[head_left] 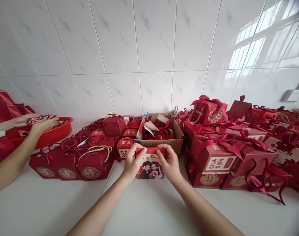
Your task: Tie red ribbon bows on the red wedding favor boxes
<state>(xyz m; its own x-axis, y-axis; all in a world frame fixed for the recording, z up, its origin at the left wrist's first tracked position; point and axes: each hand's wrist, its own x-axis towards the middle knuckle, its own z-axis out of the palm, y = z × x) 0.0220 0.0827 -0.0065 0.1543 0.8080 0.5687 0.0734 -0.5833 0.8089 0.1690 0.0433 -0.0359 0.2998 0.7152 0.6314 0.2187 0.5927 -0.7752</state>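
Observation:
A red gift box point(151, 170) with a cartoon bride and groom on its front stands upright on the white tabletop in front of me. My left hand point(134, 162) grips its upper left edge, thumb on the front and fingers behind. On the upper right edge, my right hand point(171, 160) holds it the same way. The fingers behind the box are partly hidden. Just beyond it sits an open cardboard carton point(161, 143) with red ribbons and pale cards inside.
Red boxes with cord handles point(95, 165) stand on the left. Ribboned red boxes point(218, 157) are stacked at the right. At far left another person's hands point(45, 124) work over a red plastic basin point(65, 129). A tiled wall point(154, 49) rises behind.

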